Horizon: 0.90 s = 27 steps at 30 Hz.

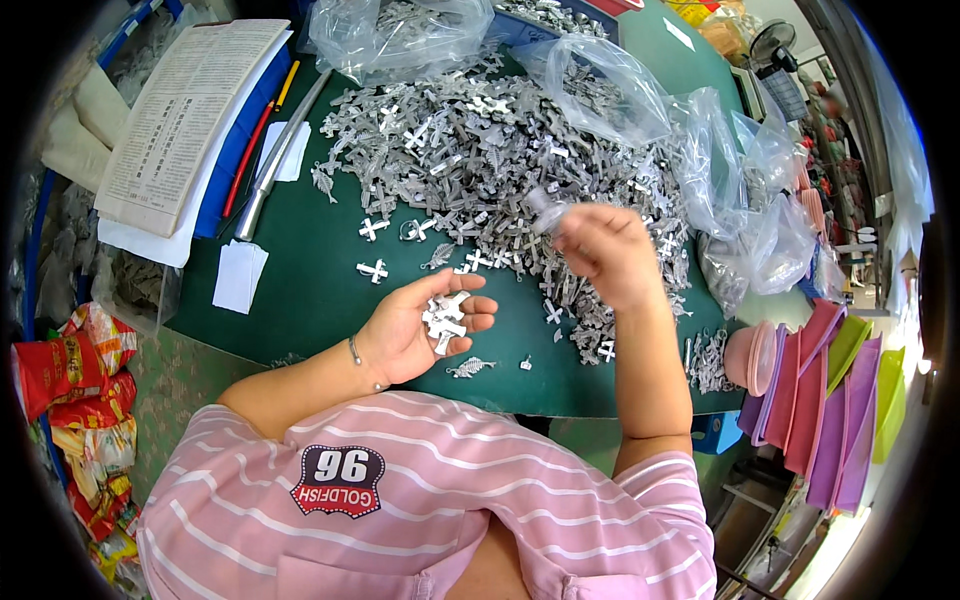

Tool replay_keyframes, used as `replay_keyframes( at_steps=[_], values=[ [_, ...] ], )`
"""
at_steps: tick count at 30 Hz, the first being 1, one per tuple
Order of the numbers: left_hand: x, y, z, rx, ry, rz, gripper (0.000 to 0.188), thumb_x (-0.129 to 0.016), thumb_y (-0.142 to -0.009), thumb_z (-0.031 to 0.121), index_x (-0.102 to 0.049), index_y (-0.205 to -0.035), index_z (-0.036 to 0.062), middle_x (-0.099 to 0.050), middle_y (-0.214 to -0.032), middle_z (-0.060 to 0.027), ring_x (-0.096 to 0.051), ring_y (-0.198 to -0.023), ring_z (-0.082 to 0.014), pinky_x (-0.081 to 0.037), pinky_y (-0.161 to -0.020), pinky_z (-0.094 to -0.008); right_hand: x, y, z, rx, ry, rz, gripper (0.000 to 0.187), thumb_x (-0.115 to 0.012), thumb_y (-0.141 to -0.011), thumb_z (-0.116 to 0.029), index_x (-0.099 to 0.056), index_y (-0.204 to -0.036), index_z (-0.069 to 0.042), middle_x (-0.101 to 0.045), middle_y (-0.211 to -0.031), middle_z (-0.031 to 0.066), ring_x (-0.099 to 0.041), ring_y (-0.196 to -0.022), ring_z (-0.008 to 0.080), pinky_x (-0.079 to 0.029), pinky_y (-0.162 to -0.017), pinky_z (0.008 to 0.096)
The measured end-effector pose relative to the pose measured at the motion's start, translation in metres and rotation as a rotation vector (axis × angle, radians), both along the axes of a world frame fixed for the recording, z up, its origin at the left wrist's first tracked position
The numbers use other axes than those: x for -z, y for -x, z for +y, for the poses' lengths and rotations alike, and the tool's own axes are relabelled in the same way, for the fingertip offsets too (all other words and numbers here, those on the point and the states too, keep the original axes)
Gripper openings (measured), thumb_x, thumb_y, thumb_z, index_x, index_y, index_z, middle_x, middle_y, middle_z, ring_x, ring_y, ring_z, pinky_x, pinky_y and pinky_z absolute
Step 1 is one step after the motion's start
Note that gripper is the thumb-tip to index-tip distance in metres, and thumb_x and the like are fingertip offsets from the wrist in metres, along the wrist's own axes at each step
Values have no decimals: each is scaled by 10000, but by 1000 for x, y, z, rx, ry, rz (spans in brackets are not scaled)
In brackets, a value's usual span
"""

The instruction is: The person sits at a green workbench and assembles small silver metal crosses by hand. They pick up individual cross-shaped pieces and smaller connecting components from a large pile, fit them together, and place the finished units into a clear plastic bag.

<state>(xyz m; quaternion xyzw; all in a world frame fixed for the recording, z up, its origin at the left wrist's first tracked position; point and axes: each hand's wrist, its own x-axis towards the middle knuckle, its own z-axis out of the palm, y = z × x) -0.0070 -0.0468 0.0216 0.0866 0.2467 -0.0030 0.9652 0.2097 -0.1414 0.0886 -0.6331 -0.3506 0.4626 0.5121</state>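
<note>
My left hand [400, 325] lies palm up near the front of the green table, fingers curled around a small heap of silver cross charms [443, 318]. A metal bracelet circles that wrist. Over the right part of a big pile of silver metal charms [480, 150], my right hand [610, 255] pinches a small silvery piece [546, 212] at its fingertips. That piece is blurred, so its shape cannot be made out. Loose cross charms [373, 271] and a fishbone-shaped charm [470, 368] lie on the green tabletop [310, 300] around my left hand.
Clear plastic bags [600, 90] rest on the pile's far side and right. At left are a printed sheet [195, 115] on a blue bin, a red pen [250, 160], a tapered metal rod [275, 165] and white cards [240, 277]. Pink cups [750, 355] stand at the right edge.
</note>
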Motion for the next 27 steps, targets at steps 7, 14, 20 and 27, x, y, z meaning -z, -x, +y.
replay_keyframes(
  at_steps=[7,14,20,27],
  values=[
    [18,5,-1,8,123,-97,300,-405,-948,298,-555,-1031,52,-589,-911,-106,-572,-749,-189,-425,-453,-236,14,12,33,38,-170,-1110,164,-665,-762,-184,-648,-829,-36,-593,-771,117,-595,-707,313,-483,-621,388],
    [12,8,-1,-15,60,-21,252,-455,-928,279,-555,-979,54,-578,-836,-69,-544,-696,-151,-396,-463,-222,33,-22,66,259,54,-1419,266,-642,-805,-243,-645,-908,3,-631,-778,97,-611,-695,257,-483,-648,347],
    [18,8,1,-35,89,-1,271,-425,-940,286,-551,-986,51,-558,-865,-95,-523,-698,-174,-388,-451,-230,13,-25,46,384,-28,-189,182,-601,-845,-106,-633,-938,47,-611,-711,61,-417,-483,46,-306,-434,184],
    [11,0,-1,-22,47,-30,365,-369,-954,347,-554,-1067,54,-591,-936,-128,-584,-776,-202,-442,-459,-255,-3,21,25,128,-213,-65,135,-606,-819,-53,-662,-924,9,-635,-745,49,-455,-524,44,-336,-455,193]
  ],
)
